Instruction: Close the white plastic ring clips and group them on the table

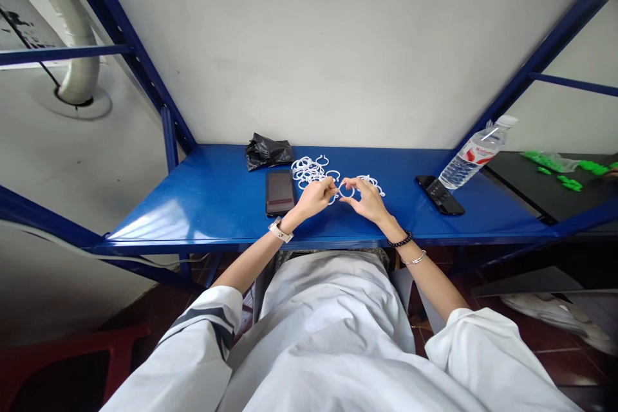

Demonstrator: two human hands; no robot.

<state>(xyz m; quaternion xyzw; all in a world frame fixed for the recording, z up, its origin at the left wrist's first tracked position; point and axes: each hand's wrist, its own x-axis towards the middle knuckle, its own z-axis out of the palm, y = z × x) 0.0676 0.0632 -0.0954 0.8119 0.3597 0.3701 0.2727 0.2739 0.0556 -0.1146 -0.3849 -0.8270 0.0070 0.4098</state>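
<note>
Between my hands is a thin white plastic ring (pixel 346 195), held just above the blue tabletop. My left hand (pixel 316 197) pinches the ring's left side with thumb and fingertips. Curved around its right side, my right hand (pixel 367 200) grips it between thumb and fingers. Behind my left hand lies a loose heap of similar white rings (pixel 309 169). A smaller group of white rings (pixel 373 183) lies just beyond my right hand, partly hidden by it. Whether the held ring is open at a gap, I cannot make out.
A dark tablet (pixel 280 192) lies left of my left hand, with a crumpled black plastic bag (pixel 267 151) behind it. On the right, a water bottle (pixel 474 153) stands by a black phone (pixel 440 196). Green pieces (pixel 570 183) lie on a neighbouring dark table. Blue frame posts flank the tabletop (pixel 226 199).
</note>
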